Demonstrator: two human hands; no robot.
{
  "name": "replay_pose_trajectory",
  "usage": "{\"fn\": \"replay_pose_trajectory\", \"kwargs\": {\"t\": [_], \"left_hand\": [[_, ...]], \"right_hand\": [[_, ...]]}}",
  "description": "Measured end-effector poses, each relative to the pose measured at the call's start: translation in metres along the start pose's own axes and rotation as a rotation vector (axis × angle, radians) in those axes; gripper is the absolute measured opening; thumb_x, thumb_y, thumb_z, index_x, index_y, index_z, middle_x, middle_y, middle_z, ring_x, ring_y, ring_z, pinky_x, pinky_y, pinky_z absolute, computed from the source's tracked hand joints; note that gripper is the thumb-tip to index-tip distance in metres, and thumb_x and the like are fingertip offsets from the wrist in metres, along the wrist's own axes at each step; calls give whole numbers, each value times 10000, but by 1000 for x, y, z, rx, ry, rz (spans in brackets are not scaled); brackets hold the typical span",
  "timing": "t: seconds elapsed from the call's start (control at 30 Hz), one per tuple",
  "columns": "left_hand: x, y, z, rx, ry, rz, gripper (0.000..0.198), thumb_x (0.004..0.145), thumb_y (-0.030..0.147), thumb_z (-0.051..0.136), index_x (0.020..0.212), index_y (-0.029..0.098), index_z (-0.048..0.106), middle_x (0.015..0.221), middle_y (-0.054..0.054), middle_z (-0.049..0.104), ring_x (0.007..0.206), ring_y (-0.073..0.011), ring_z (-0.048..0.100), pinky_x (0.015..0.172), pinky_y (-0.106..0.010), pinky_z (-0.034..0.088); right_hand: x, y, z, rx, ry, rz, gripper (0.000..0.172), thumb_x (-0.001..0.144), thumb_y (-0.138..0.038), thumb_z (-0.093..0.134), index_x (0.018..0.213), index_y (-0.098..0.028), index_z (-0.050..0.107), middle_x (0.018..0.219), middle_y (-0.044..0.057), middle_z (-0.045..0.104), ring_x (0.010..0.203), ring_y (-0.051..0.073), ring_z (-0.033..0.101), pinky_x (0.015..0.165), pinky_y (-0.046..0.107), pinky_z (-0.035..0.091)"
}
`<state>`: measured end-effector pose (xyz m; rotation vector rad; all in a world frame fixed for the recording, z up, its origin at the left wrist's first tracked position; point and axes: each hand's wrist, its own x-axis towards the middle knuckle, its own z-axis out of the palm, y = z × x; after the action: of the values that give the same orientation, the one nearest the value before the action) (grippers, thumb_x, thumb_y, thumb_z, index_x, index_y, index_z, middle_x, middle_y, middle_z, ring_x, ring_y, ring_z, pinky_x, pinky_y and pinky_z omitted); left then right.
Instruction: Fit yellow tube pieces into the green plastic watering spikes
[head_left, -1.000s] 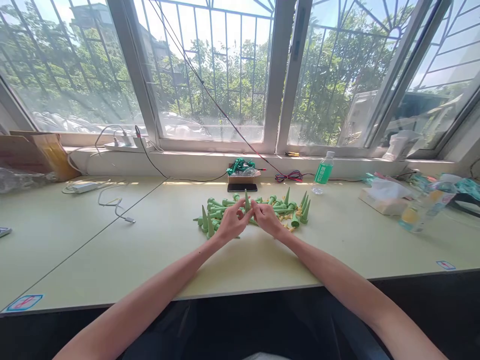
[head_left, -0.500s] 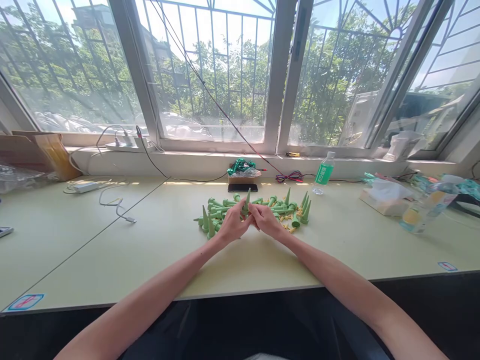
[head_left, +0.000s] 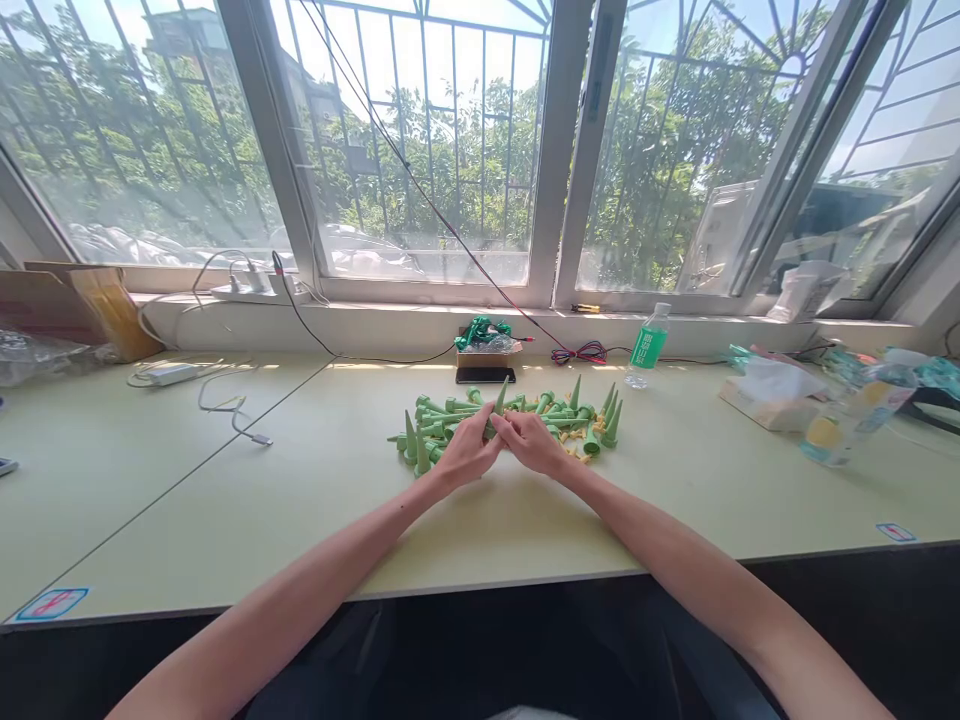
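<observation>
Over the front of a pile of green spikes, my left hand (head_left: 469, 450) is closed around a green cone-shaped watering spike (head_left: 502, 396) whose tip points up. My right hand (head_left: 531, 440) meets it from the other side, its closed fingers pressed at the lower part of the same spike. The spike's base is hidden by my fingers, and whether a small part is also in them I cannot tell. Around both hands lie several more green spikes (head_left: 421, 460), some standing on their wide ends. Small yellow pieces (head_left: 576, 450) are scattered right of my right hand.
Behind the pile are a black phone (head_left: 485, 376) and a small box with green stuff (head_left: 487, 357). A water bottle (head_left: 649, 348) stands behind on the right, then a tissue box (head_left: 772, 400) and a clear pitcher-like container (head_left: 832, 435). White cables (head_left: 238, 420) lie left.
The spike between my hands has shifted slightly right and tilts more to the right. My right fingers have closed in lower around it. The pile looks the same.
</observation>
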<state>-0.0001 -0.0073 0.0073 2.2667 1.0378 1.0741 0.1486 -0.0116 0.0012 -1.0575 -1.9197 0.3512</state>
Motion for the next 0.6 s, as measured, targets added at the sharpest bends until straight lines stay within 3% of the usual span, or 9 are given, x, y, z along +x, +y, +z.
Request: {"fn": "replay_pose_trajectory", "kwargs": {"t": [0.17,0.6], "left_hand": [[1,-3,-2,-5,-30,22,243,841,327,509,1002,148,549,618,40,493,473,-76,389,469,-203,307],[1,0,-5,6,-89,4,233,830,340,520,985,166,536,643,42,479,494,-79,367,477,-215,288]], "right_hand": [[-1,2,1,-48,6,-29,460,927,-441,376,546,-197,289,489,-54,318,485,84,293,510,242,221],[-2,4,0,-106,-25,-58,411,923,-338,376,546,-193,304,484,-52,337,477,83,294,512,244,216]]}}
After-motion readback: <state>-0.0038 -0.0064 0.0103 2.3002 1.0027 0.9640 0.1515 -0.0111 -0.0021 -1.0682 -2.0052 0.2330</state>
